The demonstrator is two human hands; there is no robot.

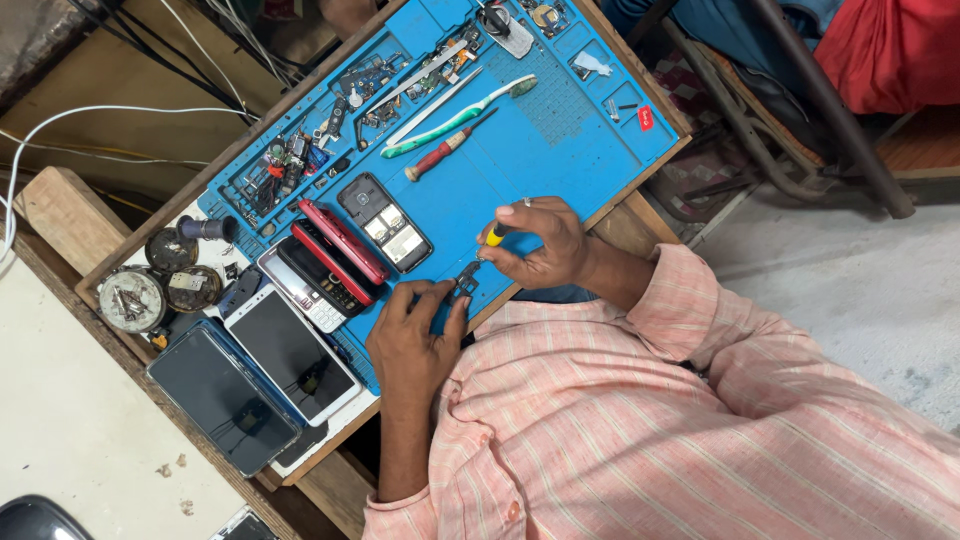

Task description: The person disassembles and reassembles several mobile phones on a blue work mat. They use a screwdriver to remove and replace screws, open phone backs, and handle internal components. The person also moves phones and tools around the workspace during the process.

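Head view: a small dark part (pixel 467 279) sits on the near edge of the blue mat (pixel 560 150). Your left hand (pixel 415 335) pinches it with bent fingers, palm down. Your right hand (pixel 545 245) curls around a yellow-handled screwdriver (pixel 494 236), tip down on the part. An open phone (pixel 385 222) lies nearby.
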